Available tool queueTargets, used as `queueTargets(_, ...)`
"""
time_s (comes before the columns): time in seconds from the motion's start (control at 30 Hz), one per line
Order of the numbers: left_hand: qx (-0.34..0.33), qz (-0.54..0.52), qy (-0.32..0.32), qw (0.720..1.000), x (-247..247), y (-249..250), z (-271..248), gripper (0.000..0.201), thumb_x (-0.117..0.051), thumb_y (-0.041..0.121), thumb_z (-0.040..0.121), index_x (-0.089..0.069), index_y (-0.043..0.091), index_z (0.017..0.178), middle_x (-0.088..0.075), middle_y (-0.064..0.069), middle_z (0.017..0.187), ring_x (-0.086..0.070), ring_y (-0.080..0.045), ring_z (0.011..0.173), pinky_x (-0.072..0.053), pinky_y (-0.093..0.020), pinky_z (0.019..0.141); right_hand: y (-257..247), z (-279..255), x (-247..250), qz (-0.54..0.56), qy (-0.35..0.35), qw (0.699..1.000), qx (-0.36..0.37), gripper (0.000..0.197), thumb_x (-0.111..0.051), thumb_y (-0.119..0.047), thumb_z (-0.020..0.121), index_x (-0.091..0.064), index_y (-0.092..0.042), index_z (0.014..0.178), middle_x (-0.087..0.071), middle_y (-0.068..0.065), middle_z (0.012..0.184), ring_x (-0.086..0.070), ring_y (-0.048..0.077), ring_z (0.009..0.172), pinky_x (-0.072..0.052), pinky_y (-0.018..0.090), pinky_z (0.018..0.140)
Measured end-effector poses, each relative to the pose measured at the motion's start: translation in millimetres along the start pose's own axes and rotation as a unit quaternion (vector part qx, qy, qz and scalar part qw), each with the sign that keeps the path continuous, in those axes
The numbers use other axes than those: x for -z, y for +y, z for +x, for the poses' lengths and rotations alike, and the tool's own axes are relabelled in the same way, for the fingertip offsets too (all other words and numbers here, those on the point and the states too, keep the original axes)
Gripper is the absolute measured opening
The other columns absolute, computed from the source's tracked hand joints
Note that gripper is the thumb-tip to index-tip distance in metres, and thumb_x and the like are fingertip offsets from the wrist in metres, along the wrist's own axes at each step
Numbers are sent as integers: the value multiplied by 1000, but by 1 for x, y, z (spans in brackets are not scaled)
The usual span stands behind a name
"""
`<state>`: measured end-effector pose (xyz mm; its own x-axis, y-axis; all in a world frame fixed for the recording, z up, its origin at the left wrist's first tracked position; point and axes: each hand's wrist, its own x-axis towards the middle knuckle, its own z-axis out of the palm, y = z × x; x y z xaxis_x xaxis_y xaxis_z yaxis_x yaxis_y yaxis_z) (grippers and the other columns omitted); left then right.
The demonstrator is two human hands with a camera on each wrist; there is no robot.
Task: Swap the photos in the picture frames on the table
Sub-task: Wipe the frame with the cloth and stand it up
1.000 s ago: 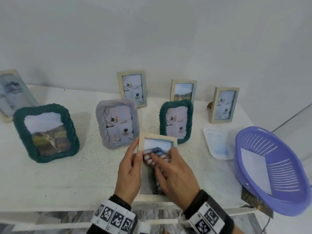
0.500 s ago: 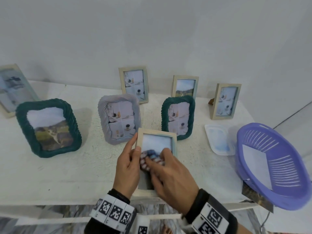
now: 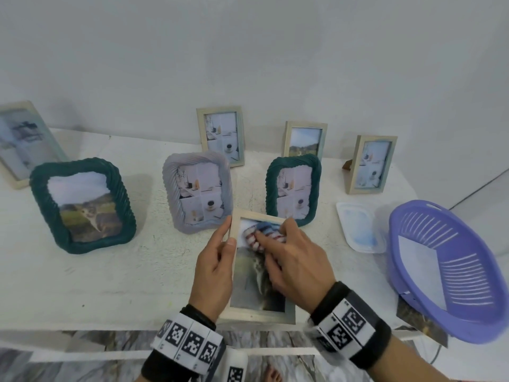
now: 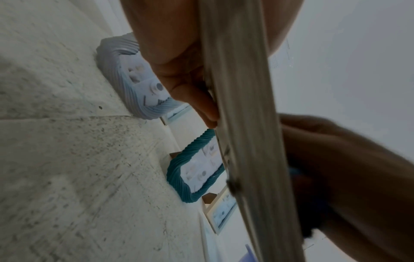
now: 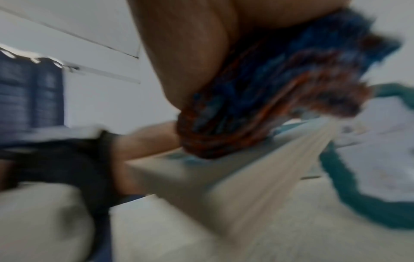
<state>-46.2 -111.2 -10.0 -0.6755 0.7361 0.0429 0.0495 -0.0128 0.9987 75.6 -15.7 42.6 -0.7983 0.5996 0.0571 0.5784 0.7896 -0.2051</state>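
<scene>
A pale wooden frame [image 3: 259,312] is held near the front edge of the white surface [image 3: 96,277], its near end low and its far end raised, with a landscape photo [image 3: 256,282] showing behind its glass. The frame's left edge is gripped by the left hand [image 3: 213,274], the thumb laid on the front and the fingers [image 4: 197,99] curled round behind. A checked cloth [image 3: 260,234] in blue, red and white is pressed onto the upper part of the glass by the right hand [image 3: 297,263], whose fingers are bent over the bunched cloth; the right wrist view is badly blurred but shows the cloth bunched under the palm.

Just behind the held frame stand a grey ribbed frame [image 3: 197,194] and a small green ribbed frame [image 3: 293,188], both showing collage photos with a cup. Further left a larger green ribbed frame [image 3: 82,205] is seen with a landscape photo, and a pale frame [image 3: 24,142] leans at the far left edge. Three small wooden frames are lined up along the wall [image 3: 248,51]: one [image 3: 221,136] with a collage, one [image 3: 305,139] with a landscape, and one [image 3: 371,164] with a collage. To the right, a clear plastic lid [image 3: 358,227] lies flat, and a purple basket [image 3: 451,268] with a sheet inside is set at the surface's right end.
</scene>
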Motion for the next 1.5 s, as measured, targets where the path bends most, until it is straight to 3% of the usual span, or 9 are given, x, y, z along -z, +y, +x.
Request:
queueTargets(0.17,19,-33,21,999,4,0,2,35,-42,15,102,-52,31,131,-70,15,99,-68,0,91,-54,-16,71,-12,-31,8,31,-79,992,96,34,-46,-39,84,-63,-34,114,-45,-1,93,-48,12,68,-47,24,52)
queueTargets(0.33,2,-5,38,999,-2,-4,4,37,-44,26,102,-51,37,137,-58,0,88,-54,-18,79,-52,-48,77,7,-10,8,-24,3,999,-26,36,-43,-41,83,-65,-30,109,-45,0,92,-51,18,67,-37,25,48)
queueTargets(0.43,2,-3,39,999,1,-1,8,35,-44,24,102,-52,36,134,-66,13,82,-61,-18,76,-54,-45,80,-8,-25,4,1,-19,1000,15,36,-43,-40,85,-62,-26,112,-46,1,101,-53,15,70,-52,27,53)
queueTargets(0.53,0,-13,38,999,6,-3,10,34,-45,33,102,-52,42,134,-65,-1,85,-63,-26,78,-54,-54,77,-9,-40,8,12,-55,996,70,34,-44,-41,83,-63,-32,111,-48,-1,96,-51,14,66,-50,26,51)
queueTargets(0.7,-16,13,33,999,-1,-4,11,37,-44,29,102,-49,42,136,-51,0,91,-51,-21,78,-51,-50,72,7,-13,16,-59,21,997,-38,33,-41,-40,83,-65,-26,102,-46,0,91,-47,15,63,-37,24,46)
queueTargets(1.07,-17,27,55,998,-6,-1,11,39,-43,22,102,-49,31,140,-62,3,93,-59,-14,81,-54,-43,76,-1,-21,0,-9,37,997,-64,25,-38,-36,86,-59,-23,93,-32,-4,88,-38,13,62,-31,21,49)
queueTargets(1.2,-4,24,52,998,-2,-1,12,38,-43,23,102,-49,33,139,-61,-3,91,-57,-21,80,-53,-54,76,-5,-32,-1,62,-10,998,-30,32,-37,-39,88,-62,-25,101,-32,-6,91,-39,10,64,-30,13,51)
queueTargets(1.37,0,27,53,998,-4,-1,8,38,-43,23,102,-49,30,139,-51,2,84,-50,-17,77,-45,-34,70,11,-16,6,55,14,998,-35,38,-37,-42,91,-61,-36,119,-39,-5,98,-42,10,70,-46,24,58)
queueTargets(1.5,30,-1,35,999,-2,5,12,35,-43,22,103,-53,31,135,-70,-5,83,-69,-21,76,-60,-40,70,-6,-33,13,79,-68,991,89,38,-40,-40,87,-63,-35,117,-43,-2,101,-41,8,74,-48,22,60)
